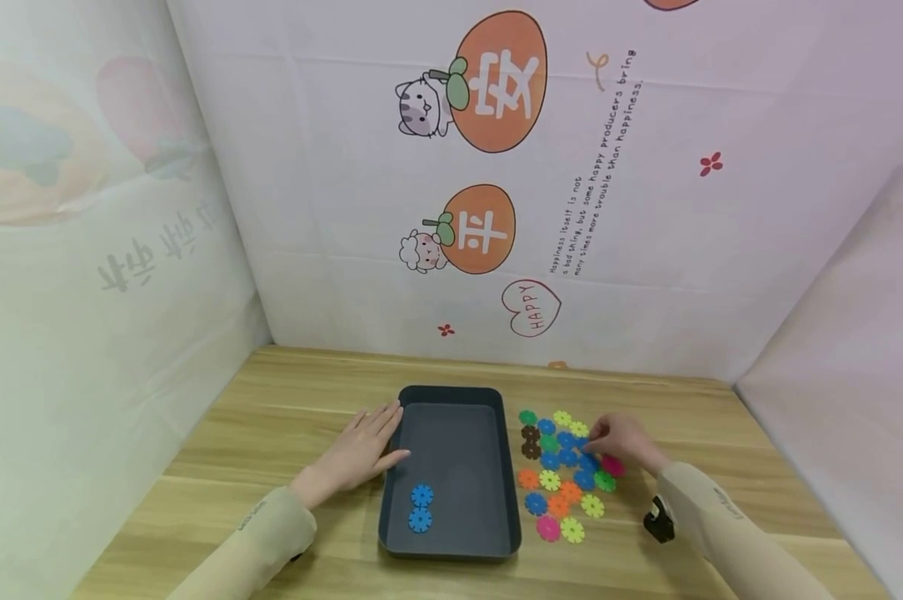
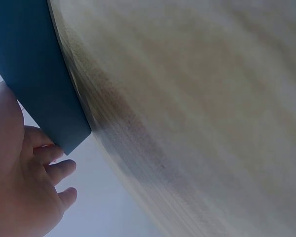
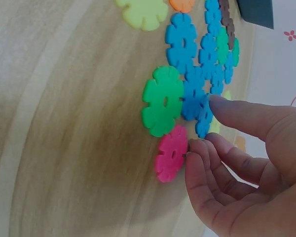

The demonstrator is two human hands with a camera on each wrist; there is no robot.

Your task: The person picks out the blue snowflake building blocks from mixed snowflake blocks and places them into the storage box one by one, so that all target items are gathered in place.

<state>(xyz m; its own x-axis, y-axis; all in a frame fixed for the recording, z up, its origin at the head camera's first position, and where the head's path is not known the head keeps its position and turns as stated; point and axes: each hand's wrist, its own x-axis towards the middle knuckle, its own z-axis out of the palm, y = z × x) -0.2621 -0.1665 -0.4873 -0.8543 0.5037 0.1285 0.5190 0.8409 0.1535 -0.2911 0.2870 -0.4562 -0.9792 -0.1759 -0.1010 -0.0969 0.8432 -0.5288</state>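
While the L hand (image 1: 360,450) braces the dark tray (image 1: 462,467) at its left edge, toward the far-left corner, the R hand (image 1: 622,437) works over the loose discs beyond the tray's right edge. L fingers extended & fairly straight, thumb apart and over the rim; touches tray only, no grip. R thumb + index pinch a blue disc (image 3: 203,118) at opp. edges, other fingers curled in; can't tell if disc is off the wood surface (image 1: 331,375). It's at the right side of the cluster, btw tray's right edge and surface's right edge. Next to R fingertips: pink disc (image 3: 167,160), w/ a green disc (image 3: 157,103) just beside it.

Tray sits approx. mid-surface, its far edge near the surface's far edge. Inside, a joined blue pair (image 1: 421,507) lies flat by tray's left edge, twd near-left corner. Rest of cluster: brown pair (image 1: 531,442) near tray's right edge, orange pair (image 1: 560,505) further twd surface's near edge, plus yellow, green & more blue pcs. Second pink disc (image 1: 548,528) lies nr tray's near-right corner, yellow disc (image 1: 572,530) beside it.
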